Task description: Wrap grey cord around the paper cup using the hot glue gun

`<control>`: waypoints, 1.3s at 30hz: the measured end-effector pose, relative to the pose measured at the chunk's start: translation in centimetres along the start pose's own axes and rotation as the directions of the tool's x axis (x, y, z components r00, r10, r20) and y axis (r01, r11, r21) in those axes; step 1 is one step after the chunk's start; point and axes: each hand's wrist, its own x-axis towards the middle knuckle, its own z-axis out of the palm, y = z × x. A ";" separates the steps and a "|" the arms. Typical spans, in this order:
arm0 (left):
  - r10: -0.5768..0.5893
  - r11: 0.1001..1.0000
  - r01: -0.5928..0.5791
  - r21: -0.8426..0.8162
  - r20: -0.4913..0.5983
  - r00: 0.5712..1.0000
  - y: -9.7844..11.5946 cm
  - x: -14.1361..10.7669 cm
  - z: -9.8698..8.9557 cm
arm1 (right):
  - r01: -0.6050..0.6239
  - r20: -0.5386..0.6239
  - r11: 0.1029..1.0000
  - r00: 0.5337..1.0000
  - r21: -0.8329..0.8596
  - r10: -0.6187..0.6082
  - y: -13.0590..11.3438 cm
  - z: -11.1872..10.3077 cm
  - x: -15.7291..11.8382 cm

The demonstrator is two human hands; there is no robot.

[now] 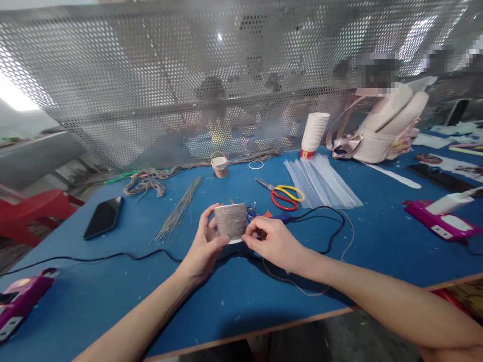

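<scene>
A cup wrapped in grey-brown cord is tilted above the blue table, its white rim showing at the bottom. My left hand grips its left side, thumb near the lower rim. At the lower right edge of the cup, the thumb and fingers of my right hand are pinched together on the grey cord, which loops down and round to the right. Behind the cup and my right hand lies a blue tool with a black cable, partly hidden. Scissors with red and yellow handles lie beyond.
A small wrapped bucket, wires, a cord bundle and a phone lie left. Plastic strips, stacked paper cups, a backpack and a power strip stand right. A perforated screen rises behind.
</scene>
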 end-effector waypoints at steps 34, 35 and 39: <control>0.159 0.985 -0.163 -0.052 -0.079 0.984 -0.2 1.2 -1.4 | 0.940 0.303 0.252 0.316 -0.230 -0.899 -2.5 -0.8 -3.1; 0.160 0.985 -0.164 -0.054 -0.070 0.985 -0.2 1.2 -1.5 | 0.917 0.268 0.286 0.360 -0.277 -0.894 -2.2 -1.5 -2.6; 0.161 0.984 -0.163 -0.069 -0.033 0.986 -0.1 1.2 -1.6 | 0.562 0.204 0.582 0.799 -0.588 -0.565 0.6 -4.5 0.1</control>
